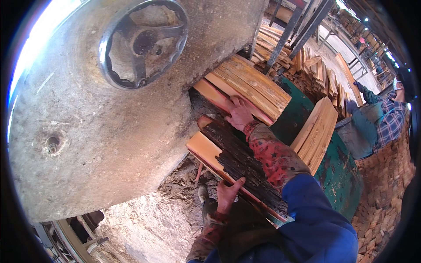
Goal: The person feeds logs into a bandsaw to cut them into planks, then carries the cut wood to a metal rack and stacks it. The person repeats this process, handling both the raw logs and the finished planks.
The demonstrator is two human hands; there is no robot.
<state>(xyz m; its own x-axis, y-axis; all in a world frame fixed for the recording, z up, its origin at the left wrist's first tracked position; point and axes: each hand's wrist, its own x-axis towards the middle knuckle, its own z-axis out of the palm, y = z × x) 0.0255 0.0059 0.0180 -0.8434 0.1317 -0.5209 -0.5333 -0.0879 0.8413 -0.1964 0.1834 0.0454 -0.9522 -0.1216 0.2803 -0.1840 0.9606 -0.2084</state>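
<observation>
My left hand (229, 195) grips the near edge of a thick wooden slab (252, 164), thumb on top and fingers below. Dark rough bark covers much of its upper face, and pale orange wood shows at one end. Beyond it, my right hand (240, 115) rests with fingers stretched out against the pinkish edge of a board (213, 94). This board lies beside a stack of pale sawn planks (250, 85). Both lie close to the large worn metal housing (109, 127) of a machine. Patterned cuffs cover both wrists.
A handwheel (144, 44) is mounted on the housing. More planks (315, 133) lie on the green metal table (337, 175) to the right. Another person (372, 120) in a checked shirt stands beyond it. Piled timber (322, 79) fills the back, and sawdust (144, 225) covers the ground lower left.
</observation>
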